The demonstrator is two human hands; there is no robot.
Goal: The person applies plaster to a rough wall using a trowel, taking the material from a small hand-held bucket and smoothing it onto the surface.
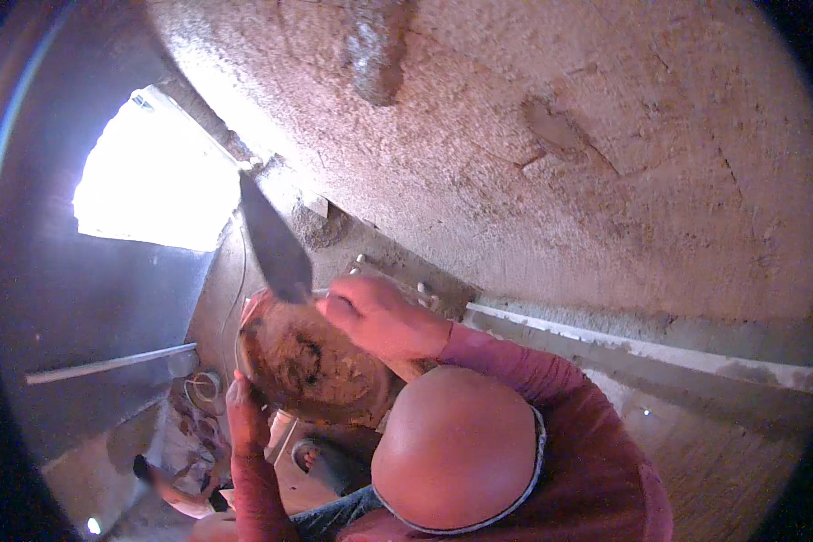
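Observation:
My right hand (pixel 379 316) is closed round the handle of a pointed trowel (pixel 275 248). Its grey blade points up and to the left, over the far side of a round pan (pixel 243 348). Brown, wet-looking mortar (pixel 321 366) fills the pan, with a darker hollow near the middle. At the pan's left rim, my left hand (pixel 244 411) grips the edge, its fingers partly hidden. A smooth, rounded pinkish shape (pixel 461 452) with a pale edge covers the near right side of the pan and part of my right arm.
A rough plastered wall (pixel 551 172) rises ahead and to the right, with a long pale strip (pixel 650 345) along its foot. At left are a bright opening (pixel 154 181) and a pale bar (pixel 108 363). A sandalled foot (pixel 321 461) and a coiled cord (pixel 203 388) lie near the pan.

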